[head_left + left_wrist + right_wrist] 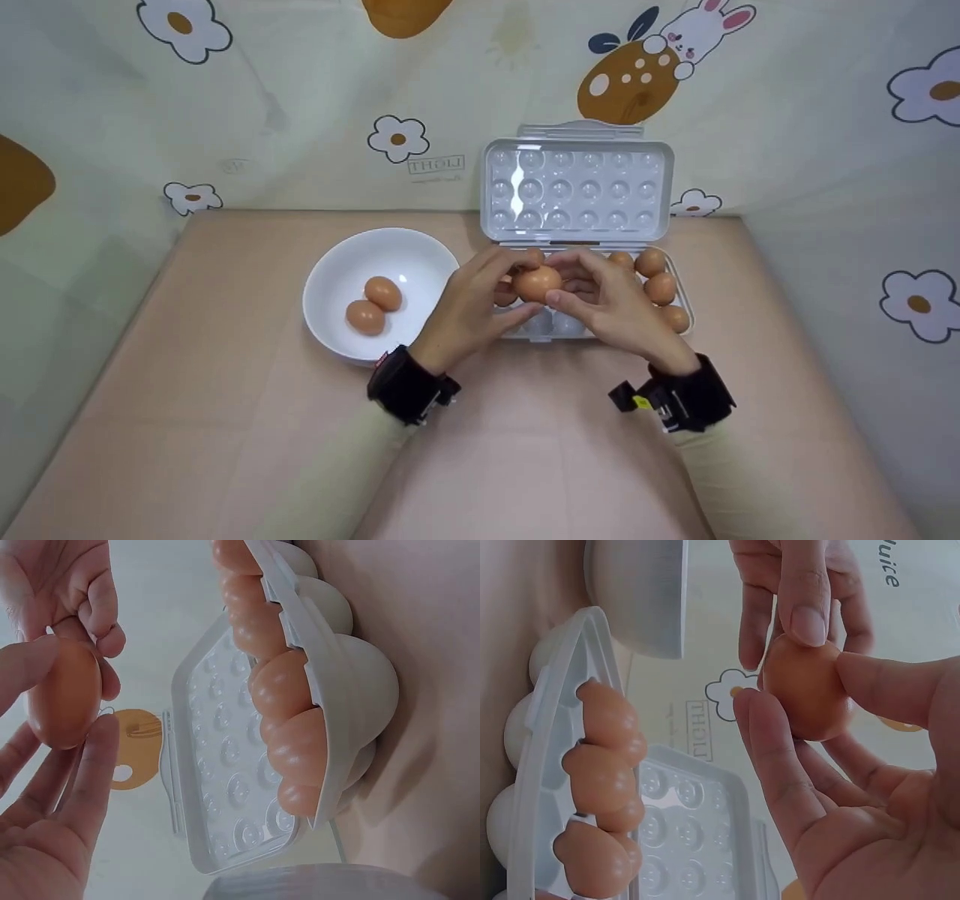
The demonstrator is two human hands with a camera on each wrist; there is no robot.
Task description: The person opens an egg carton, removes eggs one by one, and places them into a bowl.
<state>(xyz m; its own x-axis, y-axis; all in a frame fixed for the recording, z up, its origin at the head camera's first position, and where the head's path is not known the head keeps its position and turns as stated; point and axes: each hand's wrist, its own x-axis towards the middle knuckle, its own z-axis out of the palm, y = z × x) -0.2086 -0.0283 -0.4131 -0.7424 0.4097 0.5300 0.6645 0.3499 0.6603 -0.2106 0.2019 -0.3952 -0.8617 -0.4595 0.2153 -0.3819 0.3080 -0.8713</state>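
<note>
1. Clock = head view, centred on held egg.
2. Egg (pixel 538 284): brown, raised above carton (pixel 568 325), between both hands, clear of the cups below.
3. Left hand (pixel 469 311): 8 o'clock, fingers and thumb pinching egg, gap just egg-wide.
4. Right hand (pixel 611 304): between 3 and 4 o'clock, also pinching egg, thumb on its near side, so both grip the same one.
5. Carton: pale, under the hands, on bench (pixel 487 465). Lid (pixel 577 187) dimpled, swung up at 12 o'clock; can't tell if it touches backdrop.
6. Carton eggs (pixel 660 288): brown, lined along the 3 o'clock end; others at 9 and 12, partly hidden. Can't tell full count.
7. Bowl (pixel 324 300): white, 9 o'clock, just beside carton. Two bowl eggs (pixel 365 318) inside, lying together, brown.
8. In the way: hands mask the carton's middle; left hand also overlaps the bowl's 4 o'clock rim in view.
9. Left strap (pixel 405 386): black, 8 o'clock, edging over bowl's near rim in view. Right strap (pixel 697 394): black, 4 o'clock, small yellow patch. Pale sleeves (pixel 330 472) below both.
10. Backdrop (pixel 300 90): pale, flowers, brown shapes; rabbit (pixel 697 37) at 1 o'clock, reversed "LIGHT" print (pixel 436 164) at 11.
</note>
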